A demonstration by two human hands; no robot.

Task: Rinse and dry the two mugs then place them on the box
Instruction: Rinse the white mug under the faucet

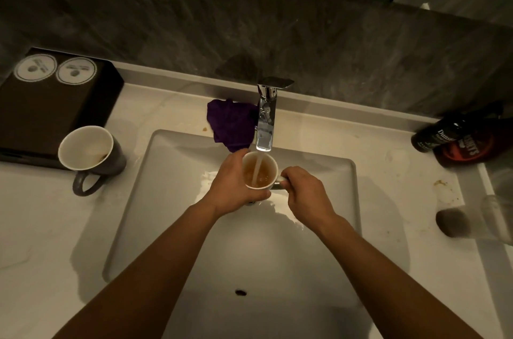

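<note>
A mug (259,171) with a white inside is held upright under the running chrome tap (266,116); brownish water fills it. My left hand (236,186) wraps its body from the left. My right hand (306,193) grips its handle on the right. A second grey mug (88,155), white inside with brown dregs, stands on the counter left of the sink, handle toward me. Behind it lies the dark box (52,105) with two round white coasters on top. A purple cloth (231,123) lies crumpled on the counter behind the sink, left of the tap.
The white rectangular sink (194,227) fills the middle, set in a pale counter. Dark bottles (458,136) lie at the right edge, and a clear glass (477,220) lies on its side below them. A dark stone wall rises behind the tap.
</note>
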